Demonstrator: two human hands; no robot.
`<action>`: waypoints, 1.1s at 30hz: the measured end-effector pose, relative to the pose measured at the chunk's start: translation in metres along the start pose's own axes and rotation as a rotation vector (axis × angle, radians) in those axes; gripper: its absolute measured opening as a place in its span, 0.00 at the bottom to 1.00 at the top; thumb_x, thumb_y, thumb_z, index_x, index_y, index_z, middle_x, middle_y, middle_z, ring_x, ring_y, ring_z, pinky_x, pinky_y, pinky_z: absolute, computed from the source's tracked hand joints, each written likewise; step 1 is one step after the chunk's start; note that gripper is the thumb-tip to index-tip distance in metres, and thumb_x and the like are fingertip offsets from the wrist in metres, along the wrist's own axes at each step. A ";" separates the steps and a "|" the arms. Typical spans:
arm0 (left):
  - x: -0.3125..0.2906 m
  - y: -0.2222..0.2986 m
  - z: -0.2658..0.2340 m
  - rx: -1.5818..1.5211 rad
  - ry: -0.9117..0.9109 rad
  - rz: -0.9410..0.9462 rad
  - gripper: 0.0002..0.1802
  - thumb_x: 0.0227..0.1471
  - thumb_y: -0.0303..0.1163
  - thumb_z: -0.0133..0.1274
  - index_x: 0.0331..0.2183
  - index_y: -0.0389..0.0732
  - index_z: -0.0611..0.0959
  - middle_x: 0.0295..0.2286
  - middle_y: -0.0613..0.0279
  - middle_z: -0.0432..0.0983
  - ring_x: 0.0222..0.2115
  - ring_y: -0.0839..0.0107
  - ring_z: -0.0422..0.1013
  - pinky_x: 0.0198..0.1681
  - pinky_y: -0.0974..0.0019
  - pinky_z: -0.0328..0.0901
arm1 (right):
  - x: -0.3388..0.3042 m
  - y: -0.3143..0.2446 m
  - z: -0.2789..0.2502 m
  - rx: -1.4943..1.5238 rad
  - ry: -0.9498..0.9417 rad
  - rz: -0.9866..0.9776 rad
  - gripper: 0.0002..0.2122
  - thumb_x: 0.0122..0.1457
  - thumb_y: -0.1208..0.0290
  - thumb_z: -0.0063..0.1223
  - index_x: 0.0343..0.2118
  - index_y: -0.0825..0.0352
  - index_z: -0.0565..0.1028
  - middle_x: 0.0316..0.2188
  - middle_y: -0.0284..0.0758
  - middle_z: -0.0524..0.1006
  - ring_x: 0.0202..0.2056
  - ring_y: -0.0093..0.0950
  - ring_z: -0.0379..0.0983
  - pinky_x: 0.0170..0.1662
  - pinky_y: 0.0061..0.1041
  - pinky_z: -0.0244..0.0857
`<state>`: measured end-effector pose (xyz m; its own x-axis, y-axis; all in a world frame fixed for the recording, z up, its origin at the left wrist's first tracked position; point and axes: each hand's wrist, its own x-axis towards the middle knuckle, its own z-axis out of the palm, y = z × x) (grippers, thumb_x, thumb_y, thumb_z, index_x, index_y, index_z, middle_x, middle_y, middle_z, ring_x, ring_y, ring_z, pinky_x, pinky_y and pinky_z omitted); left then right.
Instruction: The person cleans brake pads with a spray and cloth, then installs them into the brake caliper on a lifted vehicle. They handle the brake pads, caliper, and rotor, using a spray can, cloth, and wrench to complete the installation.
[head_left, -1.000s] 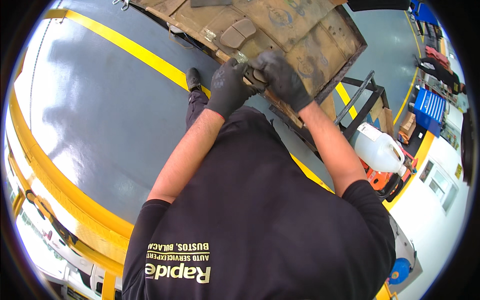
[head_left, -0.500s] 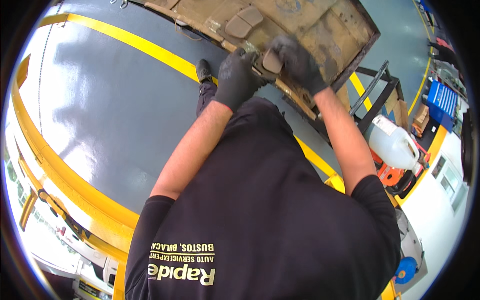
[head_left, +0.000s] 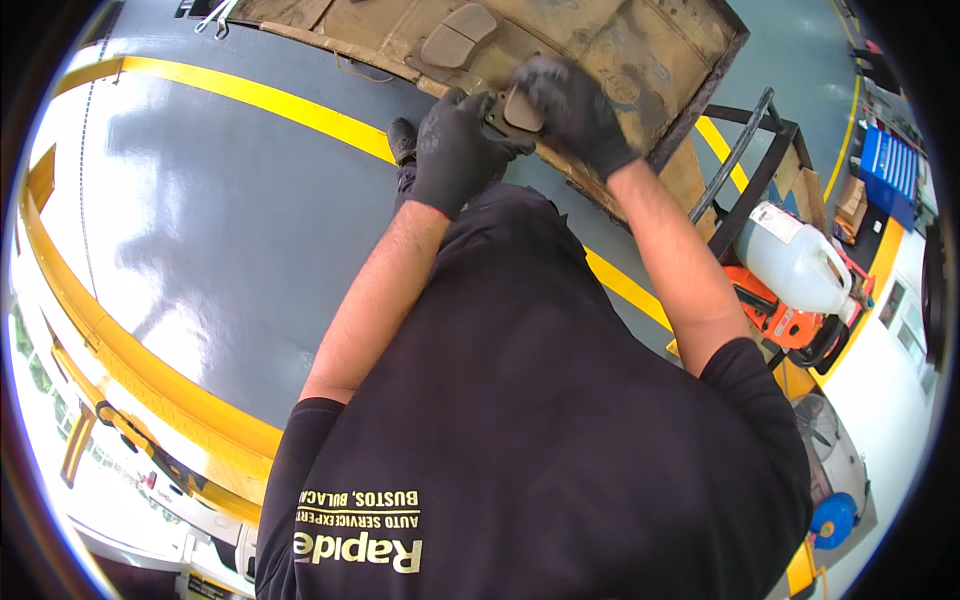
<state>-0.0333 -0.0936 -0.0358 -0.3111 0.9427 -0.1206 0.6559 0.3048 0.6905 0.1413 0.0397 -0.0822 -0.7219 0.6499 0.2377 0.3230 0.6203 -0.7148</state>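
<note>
My left hand (head_left: 452, 150), in a dark work glove, grips a brake pad (head_left: 522, 112) at its left edge and holds it over the near edge of the bench. The pad's brownish-grey friction face is turned up, with its dark backing plate below. Gloved likewise, my right hand (head_left: 578, 108) is curled against the pad's upper right side, its fingertips smeared by motion. Whatever those fingers may hold is hidden. Beyond my left hand, a second brake pad (head_left: 460, 37) with a groove across its face lies on the bench.
The worn, brown-stained bench (head_left: 660, 70) has a raised rim. On the right, a large translucent jug (head_left: 795, 260) stands beside an orange-and-black machine (head_left: 785, 325). A blue drawer cabinet (head_left: 888, 170) is farther back. Yellow rails (head_left: 150, 370) curve along the left.
Both hands and the brake pad have shifted slightly left and up in the picture, as has the bench with the view. My right hand has moved across the pad's upper side.
</note>
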 end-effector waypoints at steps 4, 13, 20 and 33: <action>0.000 -0.005 0.001 0.006 -0.014 0.034 0.40 0.35 0.45 0.80 0.49 0.36 0.86 0.41 0.49 0.81 0.42 0.49 0.79 0.46 0.51 0.73 | -0.013 -0.028 0.011 -0.310 0.063 -0.188 0.11 0.61 0.68 0.58 0.45 0.63 0.82 0.44 0.40 0.81 0.49 0.43 0.78 0.52 0.38 0.73; 0.001 -0.010 0.003 -0.019 -0.019 0.052 0.37 0.34 0.49 0.79 0.43 0.36 0.86 0.37 0.47 0.78 0.38 0.46 0.78 0.42 0.48 0.72 | -0.021 -0.041 0.005 -0.344 0.038 -0.246 0.10 0.63 0.69 0.54 0.43 0.66 0.81 0.45 0.44 0.80 0.47 0.45 0.77 0.51 0.41 0.72; 0.002 -0.017 0.009 0.017 -0.053 0.078 0.39 0.34 0.46 0.78 0.47 0.35 0.86 0.38 0.46 0.78 0.39 0.47 0.78 0.44 0.50 0.73 | -0.010 -0.010 0.013 -0.186 0.024 -0.177 0.12 0.63 0.70 0.54 0.48 0.64 0.76 0.47 0.41 0.77 0.50 0.43 0.74 0.53 0.43 0.71; 0.000 -0.004 0.003 0.037 -0.052 0.013 0.39 0.37 0.47 0.79 0.48 0.35 0.86 0.40 0.50 0.81 0.45 0.52 0.77 0.49 0.53 0.72 | 0.001 -0.021 0.000 -0.364 0.156 -0.249 0.14 0.58 0.69 0.58 0.48 0.61 0.78 0.46 0.36 0.76 0.45 0.41 0.74 0.49 0.40 0.72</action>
<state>-0.0344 -0.0945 -0.0405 -0.2665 0.9522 -0.1493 0.6854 0.2961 0.6653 0.1339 0.0274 -0.0674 -0.7127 0.5027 0.4892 0.3653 0.8614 -0.3530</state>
